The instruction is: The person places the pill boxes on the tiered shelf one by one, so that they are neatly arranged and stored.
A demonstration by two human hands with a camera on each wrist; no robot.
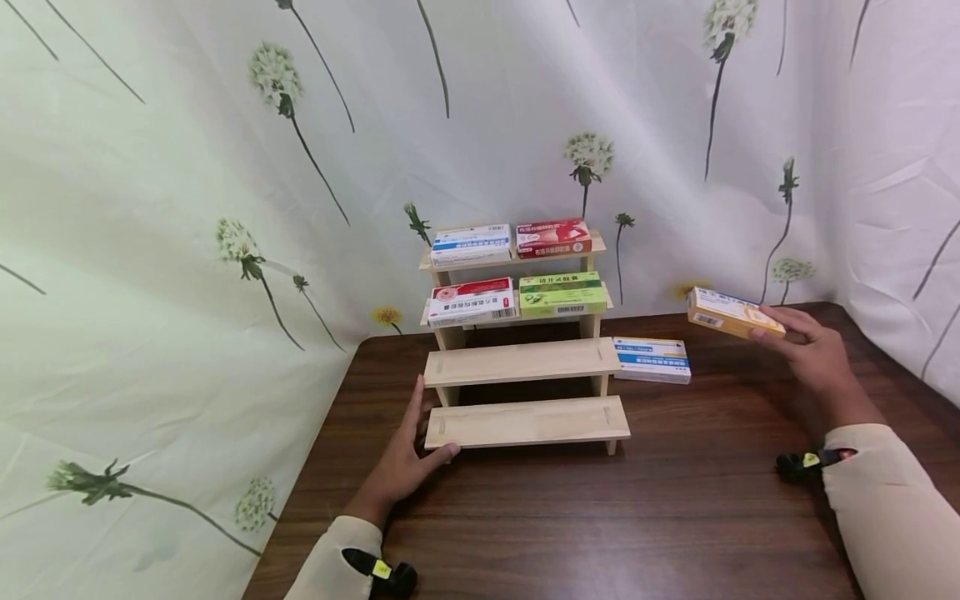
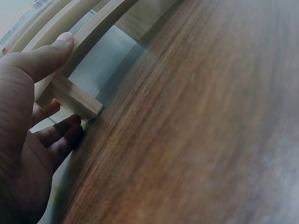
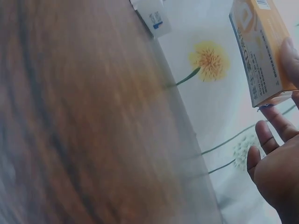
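Observation:
A pale wooden stepped rack [image 1: 525, 423] stands on the table. My left hand [image 1: 401, 467] holds its lower left end, thumb on the front edge of the bottom step and fingers along the side; the left wrist view shows the thumb [image 2: 56, 51] over the edge and fingertips beside the leg [image 2: 77, 95]. Off to the right, my right hand [image 1: 821, 358] pinches an orange-and-white medicine box [image 1: 735, 314] by one end, raised above the table. That box [image 3: 261, 51] sits between thumb and fingers in the right wrist view.
On the top step lie a blue-and-white box [image 1: 471, 245] and a red box [image 1: 553, 238]. Below them are a red-and-white box [image 1: 472, 302] and a green box [image 1: 562, 295]. Another blue-and-white box [image 1: 651, 360] lies on the table right of the rack. A flowered cloth [image 1: 510, 108] hangs behind.

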